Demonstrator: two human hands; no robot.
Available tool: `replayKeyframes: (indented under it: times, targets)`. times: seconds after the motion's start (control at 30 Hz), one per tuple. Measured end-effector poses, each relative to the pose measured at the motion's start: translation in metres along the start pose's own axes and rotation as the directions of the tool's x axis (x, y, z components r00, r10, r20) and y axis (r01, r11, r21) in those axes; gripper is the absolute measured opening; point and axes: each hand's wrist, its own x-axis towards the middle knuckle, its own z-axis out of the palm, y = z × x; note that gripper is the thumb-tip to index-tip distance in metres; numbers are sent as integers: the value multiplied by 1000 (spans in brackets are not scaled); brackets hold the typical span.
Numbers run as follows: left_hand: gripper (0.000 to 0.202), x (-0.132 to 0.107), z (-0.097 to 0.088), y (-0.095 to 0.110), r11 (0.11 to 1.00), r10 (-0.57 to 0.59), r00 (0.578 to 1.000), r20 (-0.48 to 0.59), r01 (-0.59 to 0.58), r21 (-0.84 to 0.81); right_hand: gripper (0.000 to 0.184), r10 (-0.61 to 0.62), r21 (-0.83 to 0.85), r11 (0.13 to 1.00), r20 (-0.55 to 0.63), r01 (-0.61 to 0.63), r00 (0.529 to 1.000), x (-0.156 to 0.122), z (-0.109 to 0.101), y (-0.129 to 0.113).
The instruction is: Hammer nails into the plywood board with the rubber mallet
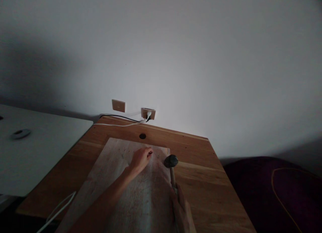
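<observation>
Our right hand is closed round the handle of a hammer, its head raised just above the pale board. Our left hand rests on the board with fingertips pinched together (on something too small to make out, perhaps a nail). We judge the work barely begun: nothing visibly driven in, the striking left to do. The board lies on the wooden table.

Brightness: you see a dim, underexposed scene.
Light source: brightest patch sits mid-wall.
Shadows: corners fall dark, left and lower right.
Sharpness: soft, grainy.
Distortion: table edges splay outward.
</observation>
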Motion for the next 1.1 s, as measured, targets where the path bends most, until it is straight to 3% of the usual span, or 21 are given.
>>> replayKeyframes:
  times: [0.23, 0.37, 0.53, 0.8, 0.97, 1.1]
  targets:
    - [16, -7, 11, 5, 997, 26, 1000, -7, -25, 68, 103, 21, -17, 1000, 20, -21, 1000, 2, -3, 1]
    - [14, -10, 24, 4, 1000, 10, 998, -54, -10, 13, 96, -1, 7, 1000, 2, 1, 1000, 0, -1, 0]
    - [18, -10, 35, -3, 996, -14, 991, -132, 3, -87, 102, -3, 23, 1000, 6, 3, 1000, -4, 3, -3]
    - [10, -8, 28, -6, 998, 39, 994, -101, -44, -43, 91, -23, -42, 999, -42, 21, 999, -4, -3, -4]
    - [12, -3, 21, -10, 990, 120, 990, -75, -124, -62, 102, -28, -42, 999, -44, 26, 999, -3, 1, 0]
    - [13, -5, 25, -4, 996, 39, 994, -100, -46, -71, 111, -2, -51, 999, -100, -3, 995, 1, 8, 7]
